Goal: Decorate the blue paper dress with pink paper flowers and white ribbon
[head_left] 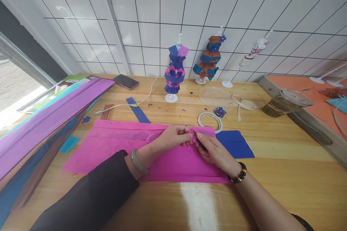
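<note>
A paper sheet [141, 151] lies at frame centre; tape roll [210, 121] above right, phone [126, 81] upper left.

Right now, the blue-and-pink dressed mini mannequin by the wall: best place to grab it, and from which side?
Probably the round white base of the mini mannequin, or the bare stem just above it, pinched from the front, the side nearest the hands. It stands upright; paper ruffles that likely crush wrap the body. The white cable lies left of the base, and the tiled wall closes the back.
</note>
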The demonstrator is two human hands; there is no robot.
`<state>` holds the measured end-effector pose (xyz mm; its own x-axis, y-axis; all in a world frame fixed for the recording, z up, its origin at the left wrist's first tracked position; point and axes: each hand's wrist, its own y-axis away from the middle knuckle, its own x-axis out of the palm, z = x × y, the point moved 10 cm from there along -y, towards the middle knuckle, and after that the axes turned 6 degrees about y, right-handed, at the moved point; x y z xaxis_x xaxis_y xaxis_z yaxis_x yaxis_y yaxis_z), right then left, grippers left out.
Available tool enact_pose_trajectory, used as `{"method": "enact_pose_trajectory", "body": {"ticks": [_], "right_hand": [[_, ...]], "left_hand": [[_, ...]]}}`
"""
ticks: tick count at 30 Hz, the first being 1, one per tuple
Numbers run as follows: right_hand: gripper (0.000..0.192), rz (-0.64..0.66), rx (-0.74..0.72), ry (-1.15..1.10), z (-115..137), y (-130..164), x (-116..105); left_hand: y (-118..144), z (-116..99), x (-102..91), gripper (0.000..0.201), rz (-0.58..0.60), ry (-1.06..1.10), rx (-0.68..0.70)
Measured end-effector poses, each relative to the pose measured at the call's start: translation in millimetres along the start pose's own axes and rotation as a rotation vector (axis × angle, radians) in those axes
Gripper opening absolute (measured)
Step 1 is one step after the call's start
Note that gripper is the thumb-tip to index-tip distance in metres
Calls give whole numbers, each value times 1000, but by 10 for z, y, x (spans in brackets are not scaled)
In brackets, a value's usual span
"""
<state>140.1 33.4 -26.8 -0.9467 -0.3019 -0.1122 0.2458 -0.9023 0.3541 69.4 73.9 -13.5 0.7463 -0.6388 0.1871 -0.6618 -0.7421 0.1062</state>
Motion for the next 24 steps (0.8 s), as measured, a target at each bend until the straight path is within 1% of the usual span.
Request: {"method": "enact_pose_trajectory", "body": {"ticks": [5,14,20,24], "right_hand": [[43,0,15,-6,-14,7,0],[43,-4,12,0,50,19,11],[45,-8,14,12,50,19,6],[46,-6,11,10,42,21,5]], "left_hand": [[-2,21,-26,32,-25,-13,-6],[-11,28,-15,34,-15,-6,-16],[-16,23,-14,30,0,-26,14],[-5,-21,-16,30,-8,-61,37]]}}
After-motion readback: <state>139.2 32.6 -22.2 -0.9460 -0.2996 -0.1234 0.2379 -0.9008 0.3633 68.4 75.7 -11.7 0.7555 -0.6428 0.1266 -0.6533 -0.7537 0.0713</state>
